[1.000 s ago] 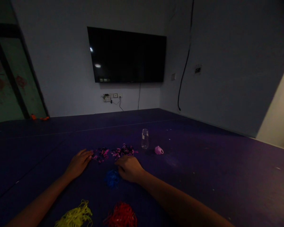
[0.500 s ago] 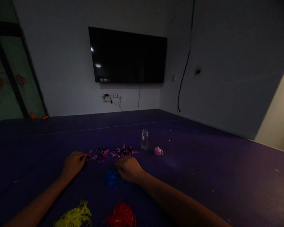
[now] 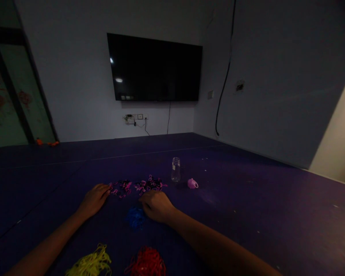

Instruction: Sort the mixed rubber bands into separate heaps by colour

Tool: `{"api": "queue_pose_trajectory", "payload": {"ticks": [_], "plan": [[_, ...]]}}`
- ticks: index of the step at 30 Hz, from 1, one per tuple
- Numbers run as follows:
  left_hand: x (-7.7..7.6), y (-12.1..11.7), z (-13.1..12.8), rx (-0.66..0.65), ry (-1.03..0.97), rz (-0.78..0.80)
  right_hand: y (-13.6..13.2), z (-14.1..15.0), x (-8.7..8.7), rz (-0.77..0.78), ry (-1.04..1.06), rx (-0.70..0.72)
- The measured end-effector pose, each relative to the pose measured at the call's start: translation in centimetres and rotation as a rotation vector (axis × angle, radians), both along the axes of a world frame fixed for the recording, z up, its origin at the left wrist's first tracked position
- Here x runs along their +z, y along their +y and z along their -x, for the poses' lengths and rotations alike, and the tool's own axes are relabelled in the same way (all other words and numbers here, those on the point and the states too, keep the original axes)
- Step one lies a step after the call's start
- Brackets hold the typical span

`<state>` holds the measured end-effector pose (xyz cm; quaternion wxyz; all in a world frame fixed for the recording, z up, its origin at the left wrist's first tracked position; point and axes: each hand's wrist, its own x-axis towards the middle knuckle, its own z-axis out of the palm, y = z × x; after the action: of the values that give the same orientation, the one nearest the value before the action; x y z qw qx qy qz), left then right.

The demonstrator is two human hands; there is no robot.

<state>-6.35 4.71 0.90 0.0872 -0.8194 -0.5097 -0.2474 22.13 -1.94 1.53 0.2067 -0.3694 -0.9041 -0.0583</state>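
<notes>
My left hand [image 3: 94, 200] rests low at the left edge of a loose pile of pink and black rubber bands [image 3: 121, 188]. Its fingers are stretched out, with their tips at the bands. A second pink and black pile [image 3: 150, 184] lies just to the right, beyond my right hand [image 3: 157, 205]. The right fingers are curled down and closed; what they hold, if anything, is hidden. Beside that hand, on the near side, is a small blue heap [image 3: 135, 217]. Closer to me lie a yellow heap of bands [image 3: 91, 262] and a red one [image 3: 147, 262].
A clear bottle [image 3: 176, 170] stands upright without a lid beyond my right hand. A pink piece with a ring [image 3: 192, 183] lies beside it on the purple surface [image 3: 235, 180]. On the wall behind hang a dark television [image 3: 158, 69] and a black cable [image 3: 224, 84].
My left hand has shifted slightly to the right, its fingers reaching over the left edge of the pink and black pile. My right hand has stayed in place.
</notes>
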Motion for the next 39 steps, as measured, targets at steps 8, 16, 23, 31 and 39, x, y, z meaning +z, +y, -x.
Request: {"api": "queue_pose_trajectory", "payload": {"ticks": [8, 16, 23, 31, 39], "plan": [[0.04, 0.20, 0.09, -0.030, -0.023, -0.034, 0.32, 0.03, -0.37, -0.010, -0.006, 0.010], [-0.07, 0.18, 0.01, 0.003, 0.028, -0.056, 0.24, -0.01, -0.22, 0.011, -0.010, -0.003], [-0.07, 0.31, 0.16, -0.013, 0.026, -0.062, -0.08, 0.05, 0.07, 0.013, -0.012, -0.017], [-0.41, 0.56, 0.30, 0.000, 0.018, -0.031, -0.04, 0.00, 0.00, 0.000, -0.016, -0.005], [0.03, -0.03, -0.05, -0.012, -0.034, -0.045, 0.07, -0.04, -0.09, 0.004, -0.026, 0.002]]}}
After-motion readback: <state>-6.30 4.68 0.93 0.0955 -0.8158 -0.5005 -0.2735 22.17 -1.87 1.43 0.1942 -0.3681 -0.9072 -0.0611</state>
